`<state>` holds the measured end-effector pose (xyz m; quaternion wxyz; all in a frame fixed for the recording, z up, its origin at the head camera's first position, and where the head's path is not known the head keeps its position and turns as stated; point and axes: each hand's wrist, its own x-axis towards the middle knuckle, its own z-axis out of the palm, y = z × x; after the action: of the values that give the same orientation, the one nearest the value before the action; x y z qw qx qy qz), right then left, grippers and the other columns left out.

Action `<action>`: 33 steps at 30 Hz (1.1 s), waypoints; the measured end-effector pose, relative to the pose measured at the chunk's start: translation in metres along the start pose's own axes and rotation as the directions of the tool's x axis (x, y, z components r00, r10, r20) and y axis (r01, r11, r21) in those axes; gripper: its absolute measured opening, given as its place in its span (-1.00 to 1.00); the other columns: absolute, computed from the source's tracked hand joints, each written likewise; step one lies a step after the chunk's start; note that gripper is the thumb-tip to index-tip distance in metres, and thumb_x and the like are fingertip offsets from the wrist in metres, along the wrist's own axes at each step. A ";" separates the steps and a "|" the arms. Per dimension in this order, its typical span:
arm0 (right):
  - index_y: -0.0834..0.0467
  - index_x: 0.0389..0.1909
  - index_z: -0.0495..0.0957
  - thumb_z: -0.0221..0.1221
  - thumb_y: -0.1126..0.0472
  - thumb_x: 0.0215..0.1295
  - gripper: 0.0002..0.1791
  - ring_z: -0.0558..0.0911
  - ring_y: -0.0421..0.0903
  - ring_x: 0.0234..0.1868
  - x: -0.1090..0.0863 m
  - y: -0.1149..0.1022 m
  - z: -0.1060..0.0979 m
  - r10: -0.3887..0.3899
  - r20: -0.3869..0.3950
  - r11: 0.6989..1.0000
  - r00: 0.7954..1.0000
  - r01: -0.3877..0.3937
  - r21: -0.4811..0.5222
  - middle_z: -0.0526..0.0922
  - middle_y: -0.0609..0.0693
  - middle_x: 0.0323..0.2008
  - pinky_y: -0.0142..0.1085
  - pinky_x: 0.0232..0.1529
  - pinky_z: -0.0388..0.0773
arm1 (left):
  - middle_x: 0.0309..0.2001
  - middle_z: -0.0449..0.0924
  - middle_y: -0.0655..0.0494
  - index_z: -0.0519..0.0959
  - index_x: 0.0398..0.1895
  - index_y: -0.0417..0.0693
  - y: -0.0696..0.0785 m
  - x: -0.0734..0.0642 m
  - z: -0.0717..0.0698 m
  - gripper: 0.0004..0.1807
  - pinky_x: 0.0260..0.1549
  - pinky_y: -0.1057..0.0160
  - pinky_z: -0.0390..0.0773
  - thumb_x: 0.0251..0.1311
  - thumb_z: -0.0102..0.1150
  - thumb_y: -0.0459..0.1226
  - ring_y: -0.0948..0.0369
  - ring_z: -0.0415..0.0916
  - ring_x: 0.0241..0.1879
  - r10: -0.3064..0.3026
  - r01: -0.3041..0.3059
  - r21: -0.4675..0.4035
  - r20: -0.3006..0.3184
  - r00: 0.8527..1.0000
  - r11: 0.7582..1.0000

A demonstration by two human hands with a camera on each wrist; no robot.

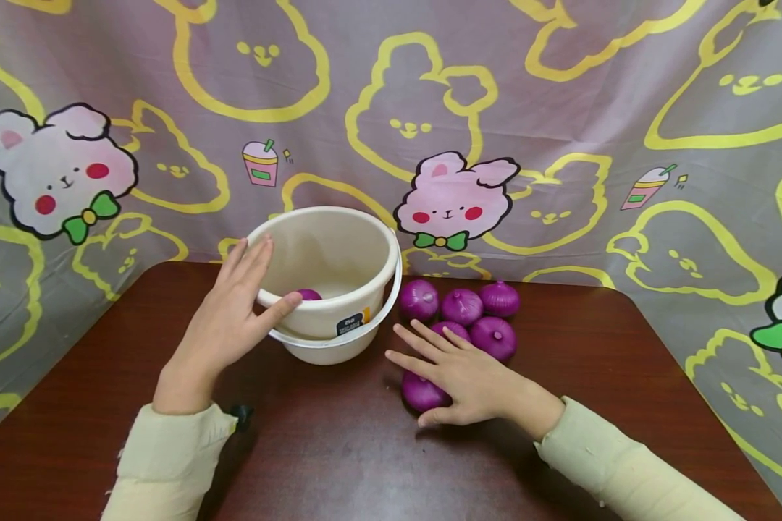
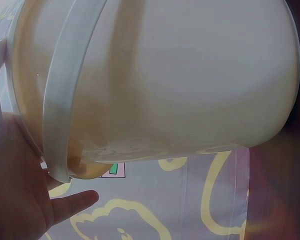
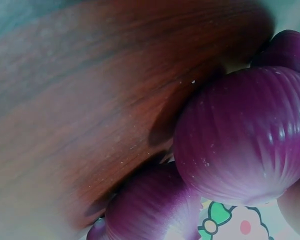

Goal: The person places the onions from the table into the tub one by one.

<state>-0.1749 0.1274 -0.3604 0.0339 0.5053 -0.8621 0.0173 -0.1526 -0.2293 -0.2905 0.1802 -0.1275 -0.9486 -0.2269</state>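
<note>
The left hand (image 1: pixel 231 311) rests on the left rim of a cream bucket (image 1: pixel 329 260), its thumb lying over the near edge. Its fingers look straight and spread. In the left wrist view one finger (image 2: pixel 75 206) sticks out past the wall of the bucket (image 2: pixel 190 75). Inside the bucket a purple onion (image 1: pixel 309 294) shows partly above the rim. With fingers spread, the right hand (image 1: pixel 472 380) is over the nearest onion (image 1: pixel 423 394) and partly covers it. A large onion (image 3: pixel 245 135) fills the right wrist view beside another onion (image 3: pixel 152 205).
Several more onions (image 1: pixel 493 339) sit grouped behind the right hand, just right of the bucket. The bucket's white handle (image 1: pixel 339 340) hangs down across its front. Everything stands on a dark brown table (image 1: pixel 339 456), with a patterned curtain (image 1: pixel 339 87) along its back.
</note>
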 end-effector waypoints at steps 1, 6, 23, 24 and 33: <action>-0.22 0.59 -0.04 0.13 -0.47 0.18 0.03 -0.13 0.09 0.62 0.000 0.000 0.000 0.000 0.002 1.000 1.000 0.000 0.000 -0.23 -0.05 0.63 0.25 0.45 0.12 | 0.60 -0.06 -0.02 -0.04 0.59 -0.10 0.000 0.000 0.000 -0.01 0.45 -0.30 -0.01 0.31 0.00 0.27 -0.09 -0.33 0.61 0.000 0.000 0.001 0.001 1.000 1.000; -0.23 0.59 -0.05 0.14 -0.46 0.19 0.02 -0.21 0.03 0.63 0.000 0.000 0.001 0.003 0.012 1.000 1.000 -0.003 -0.007 -0.21 -0.07 0.63 0.25 0.47 0.09 | 0.60 -0.07 0.00 -0.04 0.59 -0.09 0.000 0.001 -0.001 -0.01 0.45 -0.31 0.00 0.31 0.00 0.28 -0.08 -0.34 0.61 -0.002 0.002 0.006 0.003 1.000 1.000; -0.19 0.57 0.02 0.28 -0.36 0.12 0.05 -0.08 0.06 0.62 0.003 0.002 0.003 0.003 0.058 1.000 0.998 -0.002 -0.006 0.30 -0.09 0.48 0.26 0.49 0.02 | 0.60 -0.06 -0.02 -0.05 0.59 -0.09 -0.001 0.001 0.000 -0.01 0.45 -0.31 -0.01 0.31 -0.01 0.28 -0.08 -0.34 0.61 -0.003 0.003 0.005 -0.005 1.000 1.000; -0.19 0.57 0.04 0.30 -0.35 0.11 0.05 -0.08 0.05 0.62 0.003 0.002 0.003 0.005 0.062 1.000 0.998 -0.004 -0.004 0.32 -0.09 0.47 0.26 0.48 0.02 | 0.60 -0.06 -0.02 -0.05 0.59 -0.09 -0.001 0.000 0.000 -0.01 0.45 -0.31 -0.01 0.31 0.00 0.28 -0.09 -0.33 0.61 -0.003 0.003 0.005 -0.004 1.000 1.000; -0.06 0.44 0.30 0.39 -0.27 0.04 -0.06 0.00 0.08 0.60 0.004 0.000 0.004 -0.017 0.046 1.000 0.999 0.016 0.019 0.43 -0.06 0.39 0.32 0.43 0.10 | 0.60 -0.06 -0.02 -0.05 0.59 -0.09 0.000 0.000 0.001 -0.01 0.45 -0.31 -0.02 0.32 0.00 0.27 -0.09 -0.33 0.61 -0.003 0.003 -0.001 -0.003 1.000 1.000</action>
<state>-0.1771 0.1237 -0.3640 0.0095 0.5132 -0.8581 0.0134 -0.1526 -0.2291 -0.2917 0.1813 -0.1258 -0.9484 -0.2278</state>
